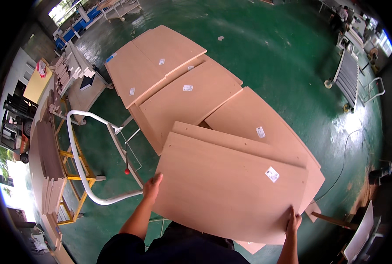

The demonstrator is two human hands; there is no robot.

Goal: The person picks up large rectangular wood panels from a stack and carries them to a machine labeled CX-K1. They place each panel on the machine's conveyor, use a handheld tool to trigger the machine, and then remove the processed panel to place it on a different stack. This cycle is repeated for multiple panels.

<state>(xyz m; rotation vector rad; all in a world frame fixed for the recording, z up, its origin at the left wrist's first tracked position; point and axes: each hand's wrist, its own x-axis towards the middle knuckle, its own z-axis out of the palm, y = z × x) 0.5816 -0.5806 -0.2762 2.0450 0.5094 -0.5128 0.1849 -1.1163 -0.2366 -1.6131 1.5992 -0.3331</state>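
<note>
Person holds large pale wood panel flat, topmost on overlapping panel stack over green floor. Left hand grips panel's left edge; right hand clasps its near right corner. Advice: keep panel level, grip even. White trolley handle left of panel. No containers visible.

Both forearms reach up from the lower edge, spread wide apart, the left hand and right hand each with fingers curled closed in a grip.

Matt, smooth wooden panel (paper label); glossy green floor.
</note>
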